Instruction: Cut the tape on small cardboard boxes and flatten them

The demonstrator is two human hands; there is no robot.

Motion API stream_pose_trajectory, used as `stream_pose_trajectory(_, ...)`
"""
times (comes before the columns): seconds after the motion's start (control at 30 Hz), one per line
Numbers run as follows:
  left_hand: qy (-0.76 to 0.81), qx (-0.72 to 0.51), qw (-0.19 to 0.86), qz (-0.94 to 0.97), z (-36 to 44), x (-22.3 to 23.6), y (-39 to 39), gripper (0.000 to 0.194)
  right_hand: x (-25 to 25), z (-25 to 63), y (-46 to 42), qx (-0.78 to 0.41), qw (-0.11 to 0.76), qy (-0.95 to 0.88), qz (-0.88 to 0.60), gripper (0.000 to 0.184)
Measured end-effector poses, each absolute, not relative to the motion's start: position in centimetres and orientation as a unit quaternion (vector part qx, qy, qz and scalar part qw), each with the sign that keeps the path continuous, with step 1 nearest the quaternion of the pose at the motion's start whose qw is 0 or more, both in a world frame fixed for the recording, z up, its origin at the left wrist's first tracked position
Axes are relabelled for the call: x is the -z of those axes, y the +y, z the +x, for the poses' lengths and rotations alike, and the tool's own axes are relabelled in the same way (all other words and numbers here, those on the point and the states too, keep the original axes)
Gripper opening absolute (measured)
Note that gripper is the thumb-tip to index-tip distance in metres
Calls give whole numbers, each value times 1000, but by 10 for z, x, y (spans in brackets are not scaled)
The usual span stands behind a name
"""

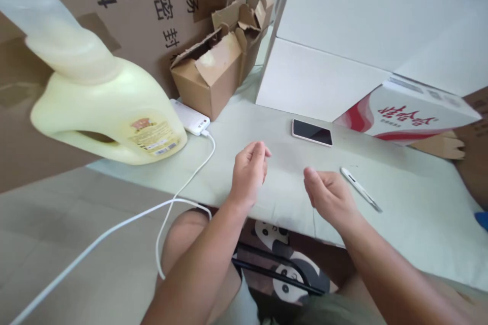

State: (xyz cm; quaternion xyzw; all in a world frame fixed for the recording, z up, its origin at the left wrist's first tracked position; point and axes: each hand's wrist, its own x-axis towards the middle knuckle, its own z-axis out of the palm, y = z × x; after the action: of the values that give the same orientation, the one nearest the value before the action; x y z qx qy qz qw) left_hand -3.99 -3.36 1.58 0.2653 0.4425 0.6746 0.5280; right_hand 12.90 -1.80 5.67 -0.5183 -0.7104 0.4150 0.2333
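Note:
My left hand [249, 168] is held above the near part of the pale green tabletop [213, 177], its fingers curled into a loose fist with the thumb on top. A short way to its right, my right hand [328, 194] is curled the same way. Nothing shows in either hand, and the two are apart. Beyond them lies a smartphone [312, 132] with a dark screen. Just right of my right hand is a slim white pen-like tool [360, 189] with a grey tip. A white power bank [190, 118] with a cable [198, 168] plugged in lies to the left.
A large pale-yellow jug [110, 106] stands close on the left, before a big printed cardboard box [133, 25]. Small open cartons [213, 71] sit at the back. A white panel [305, 76] and a red-and-white box [412, 111] stand back right. Below is a panda-patterned mat [305, 269].

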Motion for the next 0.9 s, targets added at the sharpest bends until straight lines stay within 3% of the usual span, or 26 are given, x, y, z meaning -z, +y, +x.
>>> stream_pose_trajectory(0.1, 451, -692, 510, 239, -45, -19, -32, 58, -67, 100, 12, -361, 270, -759, -469, 51)
stream_pose_trajectory(0.17, 467, -703, 490, 217, -49, -19, -30, 53, -74, 71, 35, -333, 299, -787, -424, 24)
stream_pose_trajectory(0.2, 473, -709, 481, 206, -51, -19, -29, 46, -77, 55, 47, -312, 305, -807, -399, 20)
stream_pose_trajectory(0.33, 496, -735, 430, 172, -54, -15, -25, 33, -94, -17, 79, -126, 188, -907, -355, 52)
stream_pose_trajectory(0.5, 442, -763, 446, 151, -56, -17, -27, 36, -97, -83, 91, 38, 20, -932, -360, 52)
stream_pose_trajectory(0.6, 426, -768, 455, 150, -58, -20, -30, 34, -88, -93, 89, 70, 12, -924, -376, 53)
stream_pose_trajectory(0.9, 443, -780, 396, 197, -55, -21, -33, 33, -85, -49, 84, 35, 54, -878, -474, 33)
